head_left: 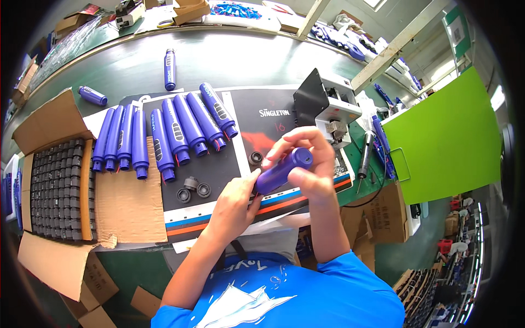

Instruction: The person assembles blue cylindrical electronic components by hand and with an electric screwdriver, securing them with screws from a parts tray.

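A purple cylindrical handle [277, 174] is held tilted over the front of the black mat, its round end with a small slot facing up. My right hand [317, 164] curls its fingers and thumb around the upper part. My left hand [234, 205] pinches the lower end, which its fingers partly hide. Just beyond the handle stands a black ring-shaped cap [255, 158]. Several like it, one a black cap [203, 190], lie left of my left hand. Rows of purple handles [176, 131] with thin red wires at their near ends lie to the left.
At the far left, an open carton [90, 240] holds a grid of black parts [60, 188]. A white bench machine [336, 104] with a dark plate stands at the back right. An electric screwdriver [365, 156] and a bright green panel [445, 136] are at the right.
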`<state>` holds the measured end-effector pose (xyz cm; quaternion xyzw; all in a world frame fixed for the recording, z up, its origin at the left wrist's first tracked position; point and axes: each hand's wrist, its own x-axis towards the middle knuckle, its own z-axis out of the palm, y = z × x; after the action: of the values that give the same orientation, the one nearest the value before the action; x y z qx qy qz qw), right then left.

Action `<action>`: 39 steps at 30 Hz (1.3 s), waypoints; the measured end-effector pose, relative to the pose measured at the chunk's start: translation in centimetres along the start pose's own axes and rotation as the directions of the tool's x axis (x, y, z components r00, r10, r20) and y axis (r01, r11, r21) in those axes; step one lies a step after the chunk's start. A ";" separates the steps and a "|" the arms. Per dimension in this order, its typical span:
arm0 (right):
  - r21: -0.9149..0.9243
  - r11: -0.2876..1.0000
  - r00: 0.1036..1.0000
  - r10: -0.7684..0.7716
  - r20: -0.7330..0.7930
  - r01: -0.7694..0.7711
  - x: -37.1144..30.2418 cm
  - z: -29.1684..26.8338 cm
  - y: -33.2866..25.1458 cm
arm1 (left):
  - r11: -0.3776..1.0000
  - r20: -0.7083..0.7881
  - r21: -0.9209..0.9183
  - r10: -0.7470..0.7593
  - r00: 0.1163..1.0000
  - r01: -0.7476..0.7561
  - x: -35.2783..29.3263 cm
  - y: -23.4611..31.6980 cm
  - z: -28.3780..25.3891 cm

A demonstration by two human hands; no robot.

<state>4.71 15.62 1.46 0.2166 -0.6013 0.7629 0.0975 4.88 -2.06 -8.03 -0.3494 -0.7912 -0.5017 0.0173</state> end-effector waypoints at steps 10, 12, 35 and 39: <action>-0.032 0.997 0.956 0.053 -0.288 -0.065 0.8 4.6 -0.5 | 0.992 -0.004 -0.105 -0.066 0.998 0.065 0.2 -0.1 -0.1; -0.201 0.977 0.943 0.006 -0.333 -0.077 0.8 5.3 0.0 | 0.987 -0.020 -0.144 -0.070 0.997 0.067 0.0 -0.1 -0.1; 0.061 0.998 0.950 0.043 -0.311 -0.025 0.6 -0.2 0.7 | 0.952 -0.087 -0.305 -0.064 0.994 0.035 1.3 -0.9 2.5; -0.057 0.998 0.950 0.005 -0.312 -0.024 0.9 1.7 1.3 | 0.954 -0.001 -0.269 -0.139 0.990 0.134 -0.4 0.9 0.0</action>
<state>3.79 13.52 1.02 0.0861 -0.6025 0.7698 0.1922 5.67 -2.02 -7.48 -0.2880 -0.7379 -0.6077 -0.0569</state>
